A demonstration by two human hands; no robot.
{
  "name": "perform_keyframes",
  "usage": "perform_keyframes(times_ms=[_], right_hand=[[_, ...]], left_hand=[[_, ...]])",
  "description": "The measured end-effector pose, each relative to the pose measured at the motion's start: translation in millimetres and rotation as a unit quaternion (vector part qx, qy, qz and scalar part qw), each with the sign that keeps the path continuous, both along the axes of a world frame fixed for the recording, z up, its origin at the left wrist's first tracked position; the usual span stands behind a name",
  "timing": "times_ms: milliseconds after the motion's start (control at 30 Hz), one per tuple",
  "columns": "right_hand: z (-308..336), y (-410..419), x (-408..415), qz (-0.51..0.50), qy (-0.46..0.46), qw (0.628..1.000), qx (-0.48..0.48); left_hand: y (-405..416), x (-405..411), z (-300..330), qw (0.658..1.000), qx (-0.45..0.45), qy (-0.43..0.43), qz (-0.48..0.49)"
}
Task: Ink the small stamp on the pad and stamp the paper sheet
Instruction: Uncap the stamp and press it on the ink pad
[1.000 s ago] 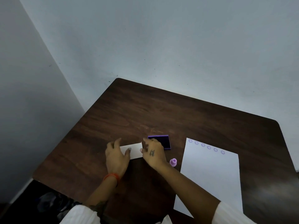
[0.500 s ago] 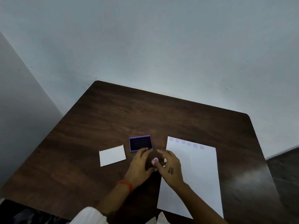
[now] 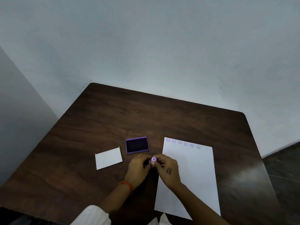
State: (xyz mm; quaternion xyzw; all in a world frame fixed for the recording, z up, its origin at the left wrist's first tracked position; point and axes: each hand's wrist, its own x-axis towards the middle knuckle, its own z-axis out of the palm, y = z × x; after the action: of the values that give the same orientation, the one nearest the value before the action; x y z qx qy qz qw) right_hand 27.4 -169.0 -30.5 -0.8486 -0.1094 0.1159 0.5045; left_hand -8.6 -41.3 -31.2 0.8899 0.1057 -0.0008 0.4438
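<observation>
Both hands, left hand [image 3: 138, 168] and right hand [image 3: 168, 170], pinch the small stamp [image 3: 153, 159] between fingertips, above the desk [image 3: 113, 119] between ink pad [image 3: 137, 145] and paper sheet [image 3: 193, 172]; we judge this grip readies it for inking.

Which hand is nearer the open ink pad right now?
Left. The left hand sits just below the ink pad, close to its near edge. The right hand is further off to the right, over the paper sheet's left edge. Both pinch the small stamp.
</observation>
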Motion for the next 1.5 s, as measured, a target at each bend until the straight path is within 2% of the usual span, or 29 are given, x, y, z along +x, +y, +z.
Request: perform_keyframes(times_ms=[200, 400, 633, 833, 1067, 1233, 1400, 1500], right_hand=[[16.4, -1.5, 7.9, -0.03, 0.077, 0.993, 0.088], [19.9, -0.6, 7.9, -0.053, 0.081, 0.991, 0.088], [22.3, -4.1, 11.5, -0.029, 0.111, 0.991, 0.065], [25.4, -4.6, 11.2, -0.028, 0.132, 0.987, 0.09], [36.5, -4.5, 14.5, -0.012, 0.163, 0.982, 0.093], [44.2, -2.8, 16.3, -0.001, 0.137, 0.986, 0.09], [48.0, -0.2, 18.9, -0.008, 0.163, 0.982, 0.092], [48.1, -2.6, 18.1, -0.008, 0.144, 0.986, 0.086]], left_hand=[[2.9, -0.2, 11.6, 0.997, -0.067, -0.024, 0.024], [3.4, 1.8, 16.2, 0.999, -0.032, -0.027, 0.011], [7.6, 2.5, 18.6, 0.999, 0.017, -0.04, -0.001], [9.1, 3.5, 21.3, 0.998, 0.034, -0.049, -0.01], [13.7, 4.3, 31.1, 0.998, 0.032, -0.055, -0.027], [21.8, 9.0, 42.7, 0.997, 0.042, -0.054, -0.046], [25.4, 12.1, 49.4, 0.997, 0.04, -0.046, -0.054], [23.3, 12.7, 49.7, 0.997, 0.045, -0.045, -0.05]])
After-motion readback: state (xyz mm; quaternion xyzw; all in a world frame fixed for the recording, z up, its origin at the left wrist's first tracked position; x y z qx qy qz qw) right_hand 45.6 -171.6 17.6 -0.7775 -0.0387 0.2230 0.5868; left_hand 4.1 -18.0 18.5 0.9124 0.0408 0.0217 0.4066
